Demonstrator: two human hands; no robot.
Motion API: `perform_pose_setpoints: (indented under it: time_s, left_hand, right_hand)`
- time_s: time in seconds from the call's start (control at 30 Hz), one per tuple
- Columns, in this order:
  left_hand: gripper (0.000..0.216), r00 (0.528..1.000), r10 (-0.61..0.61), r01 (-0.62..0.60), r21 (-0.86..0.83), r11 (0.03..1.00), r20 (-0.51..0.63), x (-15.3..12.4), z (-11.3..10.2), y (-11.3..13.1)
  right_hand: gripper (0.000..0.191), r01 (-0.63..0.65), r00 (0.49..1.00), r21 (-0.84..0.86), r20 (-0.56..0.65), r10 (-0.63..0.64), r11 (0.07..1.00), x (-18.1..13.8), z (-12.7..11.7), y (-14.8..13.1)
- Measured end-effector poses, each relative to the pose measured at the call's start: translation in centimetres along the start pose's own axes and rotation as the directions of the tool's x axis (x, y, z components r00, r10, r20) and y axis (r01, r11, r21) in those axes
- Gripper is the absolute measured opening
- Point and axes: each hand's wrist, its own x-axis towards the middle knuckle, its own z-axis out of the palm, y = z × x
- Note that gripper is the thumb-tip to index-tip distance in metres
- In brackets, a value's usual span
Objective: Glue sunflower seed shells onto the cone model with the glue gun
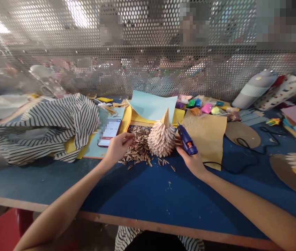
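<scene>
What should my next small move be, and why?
Probably bring the glue gun to the cone's bare tip, just above its attached husks. That tip is uncovered, the right hand holds the gun beside the cone, and the left hand is at the loose husks.

I see deep-blue, orange-marked glue gun (187, 140), cream cone (161, 141), brown-and-cream seeds (139, 148), blue worktop (150, 195), pale-blue paper (151, 105), tan sheet (213, 134), white cloth (82, 113) with dark stripes.
</scene>
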Motion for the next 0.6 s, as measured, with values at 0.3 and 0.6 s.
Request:
perform_pose_setpoints:
  time_s: [0.3,0.6]
  left_hand:
    - [0.024,0.986,0.060,-0.062,-0.009,0.998,-0.158,0.2,-0.2,0.0]
    - [0.032,0.986,-0.047,0.002,-0.268,0.963,-0.162,-0.6,1.0,1.6]
  right_hand:
    - [0.036,0.012,1.000,0.062,0.006,-0.012,0.998,-0.2,-0.2,-0.6]
    - [0.032,0.113,0.982,-0.010,-0.153,-0.113,0.994,-1.1,0.1,-0.4]
